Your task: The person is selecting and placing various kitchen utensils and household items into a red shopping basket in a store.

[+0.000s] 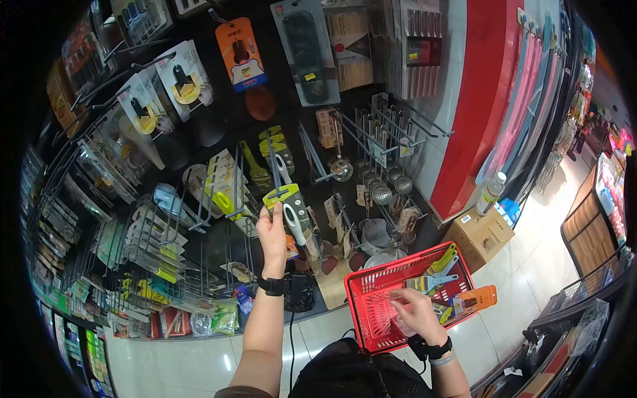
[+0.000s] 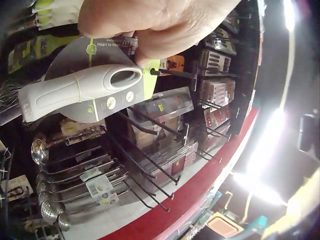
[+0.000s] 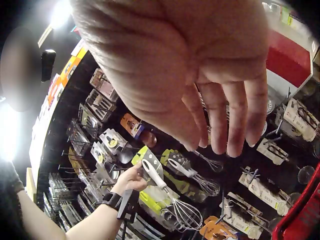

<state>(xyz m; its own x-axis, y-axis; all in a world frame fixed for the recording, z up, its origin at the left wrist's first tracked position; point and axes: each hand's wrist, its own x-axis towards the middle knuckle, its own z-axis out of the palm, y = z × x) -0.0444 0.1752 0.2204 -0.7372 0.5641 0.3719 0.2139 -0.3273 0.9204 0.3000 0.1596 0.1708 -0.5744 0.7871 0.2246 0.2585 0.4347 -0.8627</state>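
My left hand [image 1: 271, 235] pinches the top of a grey-and-green card that bears a whisk [image 3: 184, 212] with a white looped handle. The card is at the tip of a rack hook, as the left wrist view shows close up. Another carded whisk [image 3: 186, 171] hangs right behind it. Low over a red shopping basket [image 1: 355, 310] is my right hand [image 1: 421, 318], its fingers loosely bent and holding nothing. Inside the basket lie a light blue-handled utensil [image 1: 439, 280], several green-carded packs and an orange-carded pack [image 1: 476, 300] jutting past the rim.
Hooks with ladles [image 1: 342, 169] and skimmers [image 1: 381, 192] project right of the whisks. Packaged tools crowd the rack at left. A cardboard box [image 1: 479, 235] with a bottle [image 1: 491, 192] on it stands beyond the basket, beside a red pillar [image 1: 474, 106].
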